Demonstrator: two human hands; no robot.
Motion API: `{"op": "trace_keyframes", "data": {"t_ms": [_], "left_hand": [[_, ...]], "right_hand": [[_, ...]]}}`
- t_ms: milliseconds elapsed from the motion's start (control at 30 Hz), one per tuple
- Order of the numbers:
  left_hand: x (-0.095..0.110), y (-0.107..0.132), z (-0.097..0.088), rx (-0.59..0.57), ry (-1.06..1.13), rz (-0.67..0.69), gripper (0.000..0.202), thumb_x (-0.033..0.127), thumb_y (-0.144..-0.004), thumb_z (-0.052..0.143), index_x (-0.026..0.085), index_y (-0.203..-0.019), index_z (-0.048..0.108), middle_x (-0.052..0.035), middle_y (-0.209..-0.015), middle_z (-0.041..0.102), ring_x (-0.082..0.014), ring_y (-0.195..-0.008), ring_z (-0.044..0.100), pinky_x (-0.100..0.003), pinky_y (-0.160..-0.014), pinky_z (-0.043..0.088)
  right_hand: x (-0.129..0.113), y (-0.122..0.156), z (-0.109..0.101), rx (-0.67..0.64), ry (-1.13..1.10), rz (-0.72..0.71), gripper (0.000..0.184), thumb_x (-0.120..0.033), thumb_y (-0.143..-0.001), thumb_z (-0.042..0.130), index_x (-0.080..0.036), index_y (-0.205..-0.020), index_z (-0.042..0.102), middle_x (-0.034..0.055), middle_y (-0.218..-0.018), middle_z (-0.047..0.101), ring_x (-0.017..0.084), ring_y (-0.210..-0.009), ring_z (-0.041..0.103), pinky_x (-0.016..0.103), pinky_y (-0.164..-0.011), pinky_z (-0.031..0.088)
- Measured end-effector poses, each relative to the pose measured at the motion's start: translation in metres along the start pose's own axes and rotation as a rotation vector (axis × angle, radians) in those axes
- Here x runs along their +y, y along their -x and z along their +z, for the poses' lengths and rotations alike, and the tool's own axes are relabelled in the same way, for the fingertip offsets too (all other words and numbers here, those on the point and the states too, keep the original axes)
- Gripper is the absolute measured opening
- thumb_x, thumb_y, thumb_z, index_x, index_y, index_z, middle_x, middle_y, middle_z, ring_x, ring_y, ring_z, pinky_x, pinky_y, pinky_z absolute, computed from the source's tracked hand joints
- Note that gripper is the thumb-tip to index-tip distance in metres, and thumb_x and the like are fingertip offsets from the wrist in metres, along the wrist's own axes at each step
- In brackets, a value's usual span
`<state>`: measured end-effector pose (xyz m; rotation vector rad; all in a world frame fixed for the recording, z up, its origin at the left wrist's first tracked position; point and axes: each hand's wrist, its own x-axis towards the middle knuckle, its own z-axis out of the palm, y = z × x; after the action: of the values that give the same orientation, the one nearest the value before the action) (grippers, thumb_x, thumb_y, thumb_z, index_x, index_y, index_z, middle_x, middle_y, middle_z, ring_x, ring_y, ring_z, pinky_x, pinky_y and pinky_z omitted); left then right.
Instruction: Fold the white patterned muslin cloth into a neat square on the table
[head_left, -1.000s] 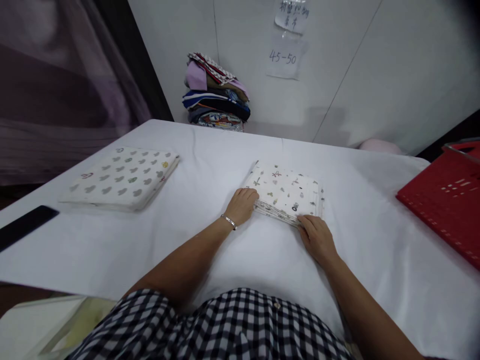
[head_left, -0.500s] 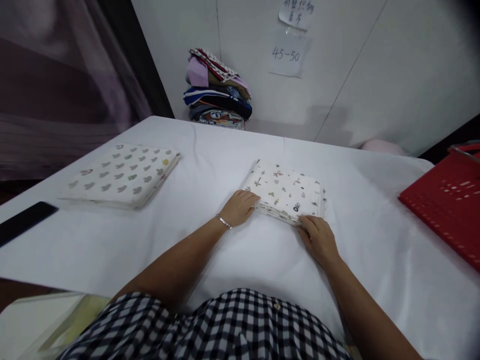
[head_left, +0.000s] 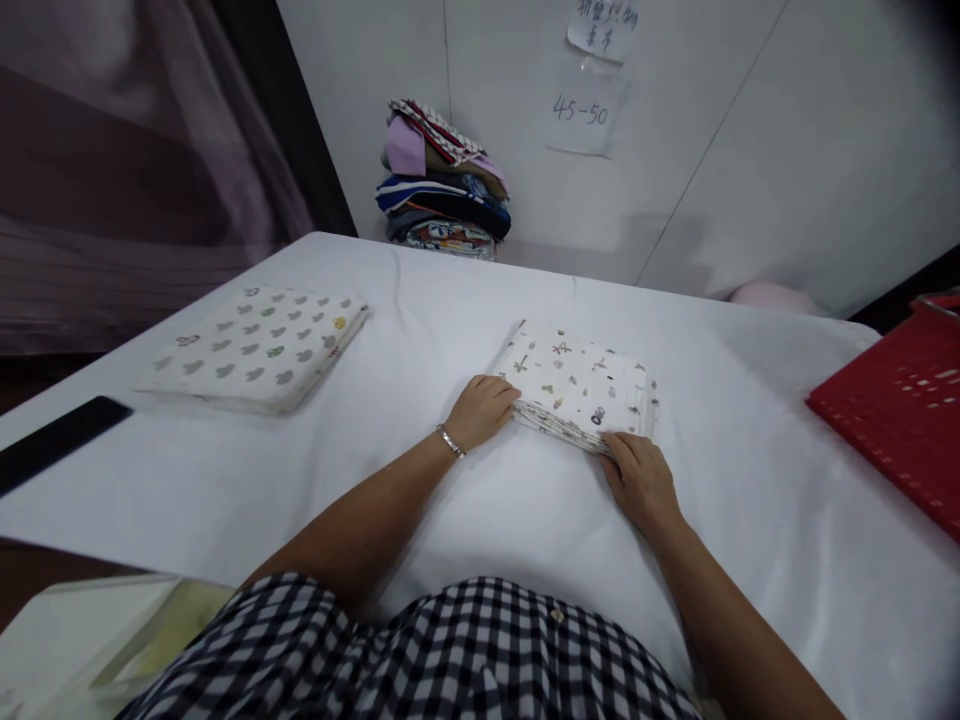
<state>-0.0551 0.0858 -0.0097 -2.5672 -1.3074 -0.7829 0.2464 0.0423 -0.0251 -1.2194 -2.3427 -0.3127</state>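
Note:
A folded white cloth (head_left: 574, 380) with small printed figures lies flat in front of me, its layered folds facing my body. My left hand (head_left: 484, 410) grips its near left corner, fingers on top and the thumb hidden. At the near right corner, my right hand (head_left: 637, 475) pinches the layers, with fingers above and the thumb below the edge. Off to the left rests a second folded cloth (head_left: 255, 345), printed with grey shapes and a few coloured ones; neither hand touches it.
A white-covered table (head_left: 360, 480) carries both cloths. A black flat object (head_left: 60, 440) lies at its left edge, a red perforated basket (head_left: 900, 400) at the right. Beyond the far edge is a stack of folded fabrics (head_left: 446, 190) by the wall. A pale container (head_left: 97, 640) sits lower left.
The whole view has shifted slightly, so things appear a little further right. Both hands stay at the same corners of the cloth, which looks unchanged.

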Motion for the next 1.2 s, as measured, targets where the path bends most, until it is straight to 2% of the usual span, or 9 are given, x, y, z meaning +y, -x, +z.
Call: {"op": "trace_keyframes", "data": {"t_ms": [100, 200, 300, 433, 533, 733, 900, 1067, 1200], "left_hand": [[0.002, 0.000, -0.001, 0.020, -0.005, -0.010, 0.015, 0.016, -0.084, 0.049, 0.017, -0.097, 0.057, -0.0059, -0.093, 0.062, -0.0198, -0.088, 0.054, -0.035, -0.079, 0.039], [0.004, 0.002, -0.003, -0.033, -0.004, 0.002, 0.016, 0.015, -0.083, 0.049, 0.017, -0.097, 0.057, -0.0061, -0.094, 0.062, -0.0203, -0.089, 0.054, -0.035, -0.080, 0.039], [0.004, 0.004, -0.006, -0.106, 0.008, 0.002, 0.018, 0.014, -0.083, 0.049, 0.018, -0.099, 0.056, -0.0063, -0.098, 0.061, -0.0207, -0.093, 0.053, -0.036, -0.082, 0.038], [0.002, 0.005, -0.009, -0.126, 0.032, -0.038, 0.024, 0.011, -0.081, 0.048, 0.019, -0.103, 0.056, -0.0064, -0.105, 0.058, -0.0211, -0.100, 0.050, -0.037, -0.085, 0.038], [0.000, 0.005, -0.009, -0.139, 0.037, -0.073, 0.030, 0.007, -0.079, 0.046, 0.020, -0.103, 0.056, -0.0063, -0.105, 0.058, -0.0214, -0.101, 0.049, -0.037, -0.083, 0.038], [-0.001, 0.006, -0.010, -0.157, 0.046, -0.076, 0.030, 0.006, -0.077, 0.047, 0.020, -0.101, 0.059, -0.0057, -0.100, 0.059, -0.0210, -0.097, 0.050, -0.035, -0.078, 0.042], [-0.003, 0.005, -0.014, -0.134, 0.099, -0.047, 0.029, 0.008, -0.077, 0.050, 0.019, -0.102, 0.058, -0.0066, -0.101, 0.058, -0.0211, -0.097, 0.050, -0.036, -0.081, 0.044], [-0.008, 0.004, -0.015, -0.103, 0.140, -0.035, 0.033, 0.010, -0.075, 0.054, 0.020, -0.106, 0.057, -0.0078, -0.108, 0.055, -0.0226, -0.103, 0.049, -0.038, -0.085, 0.046], [0.003, 0.004, -0.016, -0.123, 0.184, -0.035, 0.029, 0.012, -0.078, 0.054, 0.020, -0.106, 0.058, -0.0068, -0.104, 0.057, -0.0212, -0.099, 0.050, -0.036, -0.083, 0.047]], "right_hand": [[0.000, 0.000, 0.001, 0.045, -0.008, -0.009, 0.027, -0.020, -0.088, 0.045, -0.016, -0.114, 0.054, 0.0108, -0.101, 0.061, 0.022, -0.092, 0.053, 0.035, -0.077, 0.044], [0.002, 0.001, 0.000, 0.067, -0.008, -0.010, 0.026, -0.019, -0.088, 0.045, -0.016, -0.112, 0.055, 0.0109, -0.100, 0.061, 0.022, -0.092, 0.053, 0.035, -0.078, 0.044], [0.004, 0.002, 0.000, 0.019, -0.006, -0.010, 0.027, -0.020, -0.088, 0.045, -0.016, -0.113, 0.055, 0.0113, -0.102, 0.061, 0.023, -0.091, 0.053, 0.036, -0.076, 0.044], [0.005, 0.003, 0.001, -0.032, -0.032, -0.009, 0.032, -0.024, -0.088, 0.045, -0.017, -0.118, 0.054, 0.0122, -0.106, 0.060, 0.025, -0.094, 0.053, 0.039, -0.077, 0.044], [0.004, 0.003, 0.000, -0.020, -0.059, -0.002, 0.035, -0.020, -0.087, 0.043, -0.018, -0.121, 0.053, 0.0125, -0.106, 0.060, 0.025, -0.094, 0.053, 0.040, -0.077, 0.044], [0.005, 0.003, -0.002, 0.022, -0.088, -0.014, 0.035, -0.015, -0.087, 0.041, -0.021, -0.120, 0.052, 0.0105, -0.104, 0.059, 0.023, -0.093, 0.053, 0.039, -0.077, 0.046], [0.006, 0.001, -0.004, -0.020, -0.098, -0.041, 0.036, -0.013, -0.086, 0.043, -0.018, -0.120, 0.051, 0.0107, -0.108, 0.058, 0.023, -0.097, 0.052, 0.038, -0.080, 0.044], [-0.001, 0.000, -0.003, -0.018, -0.058, 0.004, 0.041, -0.007, -0.082, 0.042, -0.019, -0.120, 0.052, 0.0103, -0.107, 0.060, 0.022, -0.096, 0.052, 0.036, -0.076, 0.043], [0.012, 0.000, -0.002, 0.041, 0.018, 0.063, 0.038, -0.006, -0.079, 0.044, -0.019, -0.112, 0.057, 0.0102, -0.102, 0.061, 0.023, -0.093, 0.053, 0.036, -0.076, 0.041]]}}
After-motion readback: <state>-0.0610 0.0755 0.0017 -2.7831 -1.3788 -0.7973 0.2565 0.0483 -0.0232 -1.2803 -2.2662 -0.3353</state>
